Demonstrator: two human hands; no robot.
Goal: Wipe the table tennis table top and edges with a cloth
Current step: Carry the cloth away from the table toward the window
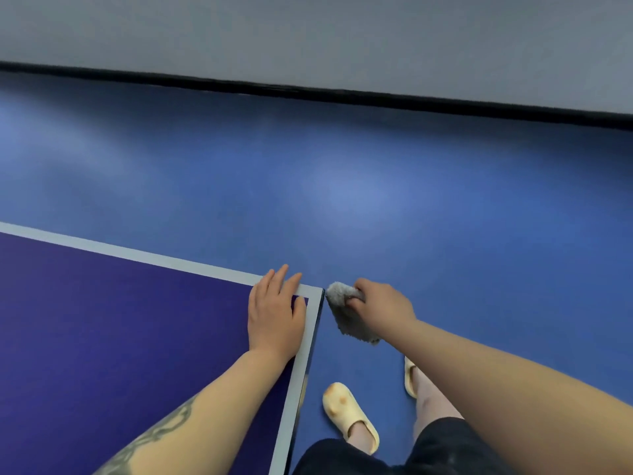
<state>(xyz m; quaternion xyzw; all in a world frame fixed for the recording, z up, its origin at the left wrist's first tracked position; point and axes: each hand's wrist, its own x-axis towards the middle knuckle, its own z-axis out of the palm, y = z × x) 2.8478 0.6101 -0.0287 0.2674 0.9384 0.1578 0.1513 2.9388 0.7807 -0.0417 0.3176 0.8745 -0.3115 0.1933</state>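
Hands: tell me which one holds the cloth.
The right hand grips the grey cloth beside the table corner; the left hand rests flat on the tabletop.

Counter (120, 320) lower left: deep purple-blue, pale grey-white border line. Cloth (342, 306) centre: fluffy grey. Floor (376, 186): mid blue. Slippers (349, 413) bottom: cream-yellow, brown speckles. Wall (308, 32) top: grey, black skirting.

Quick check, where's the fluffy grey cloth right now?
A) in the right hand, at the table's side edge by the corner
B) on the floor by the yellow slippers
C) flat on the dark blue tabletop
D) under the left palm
A: the right hand grips the fluffy grey cloth against the side edge of the dark blue table near the corner, while the left hand rests flat on top.
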